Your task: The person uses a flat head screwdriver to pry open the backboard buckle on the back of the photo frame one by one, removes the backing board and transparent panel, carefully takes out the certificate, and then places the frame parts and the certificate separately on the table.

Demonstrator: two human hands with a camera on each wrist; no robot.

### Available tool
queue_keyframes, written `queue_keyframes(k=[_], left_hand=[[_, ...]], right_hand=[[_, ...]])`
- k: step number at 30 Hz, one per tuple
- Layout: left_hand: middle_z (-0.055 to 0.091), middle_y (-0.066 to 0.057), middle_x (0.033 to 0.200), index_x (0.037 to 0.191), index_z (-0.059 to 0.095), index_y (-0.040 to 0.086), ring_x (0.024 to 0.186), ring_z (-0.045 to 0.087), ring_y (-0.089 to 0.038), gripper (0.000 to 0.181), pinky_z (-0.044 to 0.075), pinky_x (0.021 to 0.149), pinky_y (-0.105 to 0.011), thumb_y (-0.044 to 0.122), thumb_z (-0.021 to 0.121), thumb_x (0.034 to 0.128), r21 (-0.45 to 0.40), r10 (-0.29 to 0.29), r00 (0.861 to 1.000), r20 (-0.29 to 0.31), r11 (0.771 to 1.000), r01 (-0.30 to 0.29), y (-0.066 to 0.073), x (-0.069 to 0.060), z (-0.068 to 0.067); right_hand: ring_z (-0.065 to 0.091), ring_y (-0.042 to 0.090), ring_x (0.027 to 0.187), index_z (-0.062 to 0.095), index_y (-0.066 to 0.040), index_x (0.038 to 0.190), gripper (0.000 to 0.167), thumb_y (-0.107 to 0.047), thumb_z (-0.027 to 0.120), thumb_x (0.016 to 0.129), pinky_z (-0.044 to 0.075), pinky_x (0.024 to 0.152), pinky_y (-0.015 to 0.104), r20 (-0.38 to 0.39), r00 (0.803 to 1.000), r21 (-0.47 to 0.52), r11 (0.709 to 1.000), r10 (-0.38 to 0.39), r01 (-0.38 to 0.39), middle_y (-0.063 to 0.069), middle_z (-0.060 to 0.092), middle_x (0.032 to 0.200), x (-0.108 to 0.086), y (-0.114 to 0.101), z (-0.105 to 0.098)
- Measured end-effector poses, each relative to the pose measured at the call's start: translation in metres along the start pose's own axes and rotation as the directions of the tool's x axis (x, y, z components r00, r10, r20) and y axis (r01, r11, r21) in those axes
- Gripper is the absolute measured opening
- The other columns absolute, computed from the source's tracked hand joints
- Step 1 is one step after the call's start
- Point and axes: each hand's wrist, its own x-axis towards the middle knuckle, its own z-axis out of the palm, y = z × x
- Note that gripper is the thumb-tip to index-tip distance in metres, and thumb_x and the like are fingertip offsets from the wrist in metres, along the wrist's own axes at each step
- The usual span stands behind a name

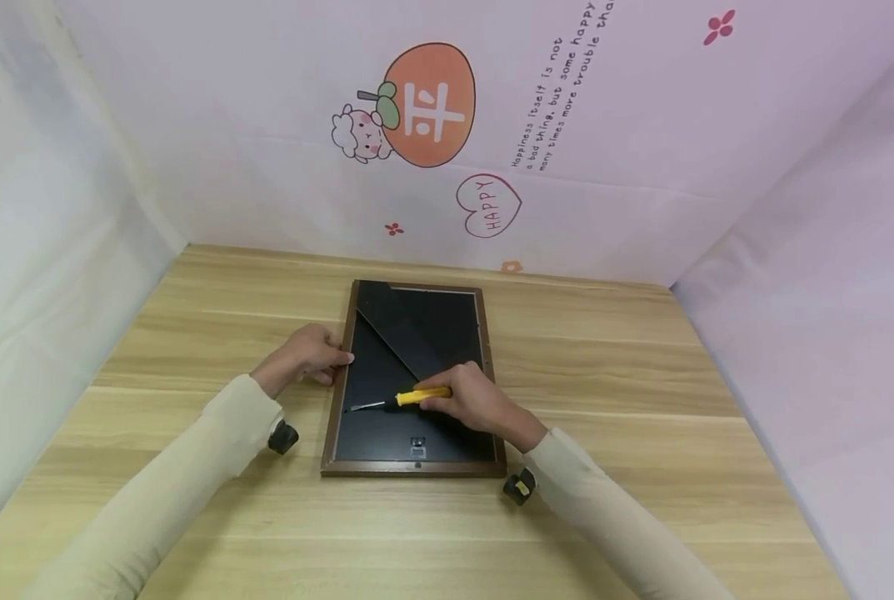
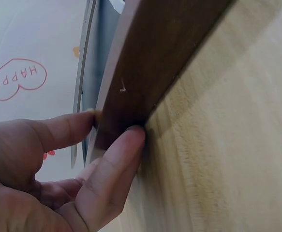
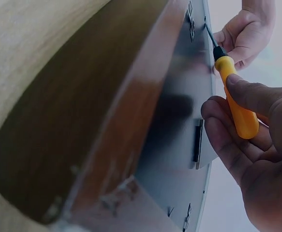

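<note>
A brown picture frame (image 1: 375, 468) lies face down, its black backing board (image 1: 375, 437) showing. Across the board runs a diagonal black flap, apparently the stand leg (image 1: 390, 312). My left hand (image 1: 312, 354) pinches the frame's left rim, thumb on the top edge and a finger low against the side, as the left wrist view shows. In my right hand (image 1: 476, 400) is a screwdriver (image 1: 424, 395) with a yellow handle (image 3: 240, 113), held between thumb and fingers. Its metal tip points left, at a small dark tab (image 1: 346, 411) by the left rim; whether they touch I cannot tell.
A metal hanger (image 1: 417, 447) sits on the board near the frame's front edge. Under the frame is a wood-grain table (image 1: 604, 358). Pale printed sheeting (image 1: 604, 225) stands behind the table and along both sides.
</note>
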Motion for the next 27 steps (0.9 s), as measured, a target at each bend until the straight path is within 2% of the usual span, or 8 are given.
queue_keyframes(k=[3, 6, 10, 17, 22, 27], left_hand=[[0.046, 0.001, 0.067, 0.063, 0.033, 0.014, 0.065, 0.058, -0.013, 0.045, 0.059, 0.067, -0.028, 0.009, 0.066, 0.0935, -0.046, 0.009, 1.000, 0.000, 0.999, -0.009, -0.006, -0.001, -0.002], [0.050, -0.002, 0.078, 0.067, 0.037, 0.012, 0.071, 0.060, -0.014, 0.039, 0.060, 0.070, -0.029, 0.010, 0.066, 0.0937, -0.074, 0.009, 1.000, 0.010, 0.997, -0.008, -0.010, -0.002, -0.002], [0.051, -0.005, 0.086, 0.075, 0.040, 0.009, 0.073, 0.060, -0.015, 0.032, 0.060, 0.070, -0.030, 0.010, 0.065, 0.0945, -0.072, -0.007, 1.000, 0.017, 0.997, 0.008, -0.012, -0.004, -0.001], [0.052, -0.004, 0.084, 0.077, 0.044, 0.008, 0.069, 0.060, -0.014, 0.027, 0.059, 0.066, -0.028, 0.011, 0.061, 0.0969, -0.063, -0.004, 1.000, 0.019, 0.998, 0.005, -0.012, -0.006, 0.004], [0.056, -0.009, 0.094, 0.097, 0.054, -0.002, 0.072, 0.063, -0.015, 0.014, 0.060, 0.067, -0.028, 0.010, 0.061, 0.0968, -0.070, -0.001, 1.000, 0.023, 0.998, 0.002, -0.013, -0.007, 0.006], [0.058, -0.017, 0.107, 0.117, 0.053, -0.008, 0.077, 0.065, -0.018, 0.028, 0.060, 0.069, -0.029, 0.011, 0.061, 0.0971, -0.062, 0.002, 1.000, 0.022, 0.998, -0.001, -0.013, -0.007, 0.006]], right_hand=[[0.062, 0.007, 0.085, 0.073, -0.014, 0.118, 0.028, -0.024, 0.071, 0.091, 0.057, 0.080, 0.024, 0.005, 1.000, -0.011, 1.000, 0.003, -0.003, 0.002, 0.074, 0.111, 0.000, 0.000, 0.001], [0.062, 0.007, 0.085, 0.073, -0.014, 0.118, 0.029, -0.025, 0.071, 0.091, 0.057, 0.081, 0.024, 0.008, 1.000, -0.018, 1.000, -0.001, 0.001, 0.002, 0.074, 0.111, 0.000, -0.001, 0.002], [0.065, 0.008, 0.088, 0.073, -0.013, 0.117, 0.028, -0.023, 0.071, 0.091, 0.058, 0.082, 0.026, 0.007, 1.000, -0.023, 0.999, -0.026, 0.026, 0.004, 0.074, 0.111, 0.000, -0.002, 0.004], [0.068, 0.008, 0.091, 0.073, -0.013, 0.118, 0.029, -0.024, 0.071, 0.091, 0.058, 0.080, 0.025, -0.006, 0.999, -0.059, 0.998, -0.034, 0.034, 0.004, 0.074, 0.112, -0.001, -0.005, 0.007], [0.069, 0.008, 0.093, 0.072, -0.014, 0.119, 0.030, -0.025, 0.070, 0.092, 0.058, 0.081, 0.025, -0.006, 0.999, -0.103, 0.994, -0.037, 0.037, 0.003, 0.074, 0.112, -0.002, -0.006, 0.008], [0.069, 0.008, 0.092, 0.072, -0.013, 0.119, 0.029, -0.025, 0.070, 0.092, 0.058, 0.080, 0.025, -0.004, 0.999, -0.116, 0.992, -0.053, 0.052, 0.004, 0.074, 0.112, -0.003, -0.007, 0.006]])
